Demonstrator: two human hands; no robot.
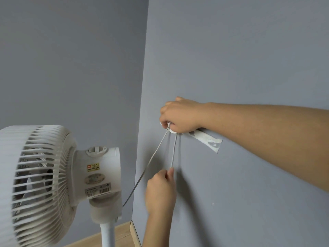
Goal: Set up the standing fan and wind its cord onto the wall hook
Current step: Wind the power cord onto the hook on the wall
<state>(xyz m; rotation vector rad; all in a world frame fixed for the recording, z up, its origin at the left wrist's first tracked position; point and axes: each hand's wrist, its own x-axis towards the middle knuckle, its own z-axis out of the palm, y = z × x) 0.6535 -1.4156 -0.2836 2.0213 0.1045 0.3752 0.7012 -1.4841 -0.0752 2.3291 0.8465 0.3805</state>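
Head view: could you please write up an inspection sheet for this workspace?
Surface: grey wall, with a ragged white strip stuck on it.
Job's things: standing fan upright at left; wall hook mostly hidden under the right hand.
Clutter: nothing seen.
Hands: right hand grips the cord at the hook; left hand pinches a strand below.
Cables: one cord strand runs from the hook down behind the fan; another drops to the left hand.
Surroundings: wooden floor, room corner.

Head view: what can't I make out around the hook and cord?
- Wall hook: mostly covered by the right hand; cord turns on it unseen.
- Cord's free end: hidden behind the left hand, which is blurred.
- Standing fan: base cut off by the bottom edge; label text too small.
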